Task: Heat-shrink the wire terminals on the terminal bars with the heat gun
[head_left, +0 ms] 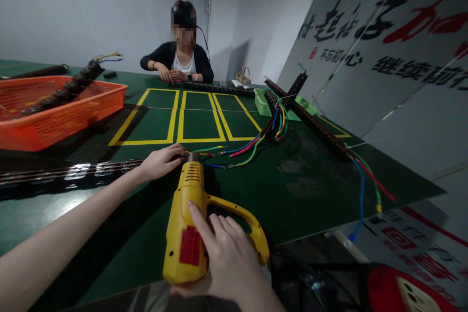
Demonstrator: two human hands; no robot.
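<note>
My right hand (pixel 228 253) is wrapped around a yellow heat gun (pixel 186 214), its index finger stretched along the body near a red label. The metal nozzle (pixel 193 157) points away from me, close to the left fingertips. My left hand (pixel 164 160) is closed around the right end of a black cable chain (pixel 109 169) lying across the table. Green, yellow-red and blue wires (pixel 215 165) with terminals stick out beyond those fingers, partly hidden behind the nozzle. Exactly where the fingers press is hidden.
Across the green table (pixel 248 204) sits another person (pixel 179 58). An orange basket (pixel 62 117) with a cable chain stands left. More chains with loose wires (pixel 280 122) rest over a green basket (pixel 261 102). One chain's wires (pixel 361 190) hang past the right edge.
</note>
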